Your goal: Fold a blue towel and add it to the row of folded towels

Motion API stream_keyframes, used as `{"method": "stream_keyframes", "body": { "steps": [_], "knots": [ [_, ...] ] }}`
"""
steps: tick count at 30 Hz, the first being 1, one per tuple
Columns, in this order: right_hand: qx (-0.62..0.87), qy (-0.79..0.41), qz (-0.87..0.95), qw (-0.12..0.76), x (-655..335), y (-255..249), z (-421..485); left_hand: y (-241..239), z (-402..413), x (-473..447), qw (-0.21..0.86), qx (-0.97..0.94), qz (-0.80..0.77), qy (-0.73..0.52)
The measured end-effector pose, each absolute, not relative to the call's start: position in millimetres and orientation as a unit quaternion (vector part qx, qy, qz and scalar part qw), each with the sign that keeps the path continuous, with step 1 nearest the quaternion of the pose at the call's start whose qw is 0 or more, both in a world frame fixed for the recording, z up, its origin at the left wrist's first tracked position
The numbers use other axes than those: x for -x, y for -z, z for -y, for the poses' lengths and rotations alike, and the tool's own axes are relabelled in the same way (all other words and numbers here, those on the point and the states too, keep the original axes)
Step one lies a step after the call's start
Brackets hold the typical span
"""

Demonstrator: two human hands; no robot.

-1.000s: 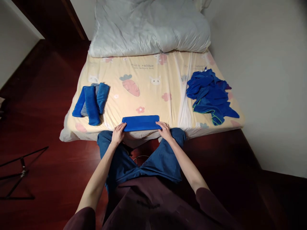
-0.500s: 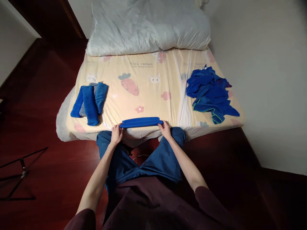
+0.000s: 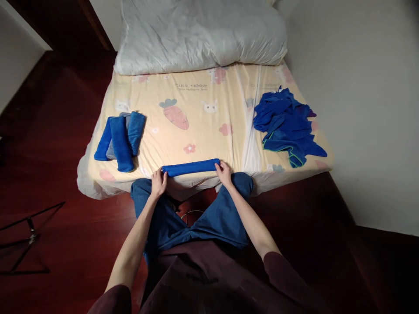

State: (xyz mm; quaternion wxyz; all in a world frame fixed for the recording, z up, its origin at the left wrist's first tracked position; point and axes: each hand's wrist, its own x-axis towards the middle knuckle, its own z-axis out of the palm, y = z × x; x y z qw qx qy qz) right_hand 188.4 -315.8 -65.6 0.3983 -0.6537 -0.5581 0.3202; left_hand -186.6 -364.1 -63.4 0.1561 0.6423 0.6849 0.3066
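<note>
Blue, soft-looking cloth folded into a long, narrow strip [image 3: 191, 167] lies crosswise at the near edge of the bed, its ends towards the person's two sides. The left hand [image 3: 159, 181] pinches one end between thumb and fingers; the right hand [image 3: 224, 173] grips the other the same way, so the piece is held between them, fairly straight and slightly slanted.

The step in hand looks like folding or rolling this cloth into a compact bundle, with the lengthwise part apparently nearly complete. The next move would seem to call for keeping both ends firm and the layers together, then doubling the length over without letting the strip open.

Just beyond is the pale yellow, rabbit-and-carrot-printed bedsheet [image 3: 209, 135]. To the left, near its edge, rests a group of plush-looking blue and grey folded bundles [image 3: 121, 141], overlapping one another. Well apart on the right sits a loose, crumpled heap of blue cloths [image 3: 288, 122], one with green edging. Farthest back, a thick, pale grey quilt [image 3: 199, 39] spans the bed.
</note>
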Motion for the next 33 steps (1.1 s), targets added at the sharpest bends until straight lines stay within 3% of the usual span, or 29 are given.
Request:
{"method": "stream_keyframes", "body": {
  "steps": [18, 33],
  "knots": [
    [0.690, -0.287, 0.575, 0.333, -182.5, 47.7, 312.7, 55.8, 363.2, 182.2, 0.175, -0.606, -0.704, -0.326],
    [0.689, -0.275, 0.566, 0.359, -181.2, 52.7, 300.1, 19.7, 346.2, 174.1, 0.277, -0.461, -0.787, -0.301]
  ]
}}
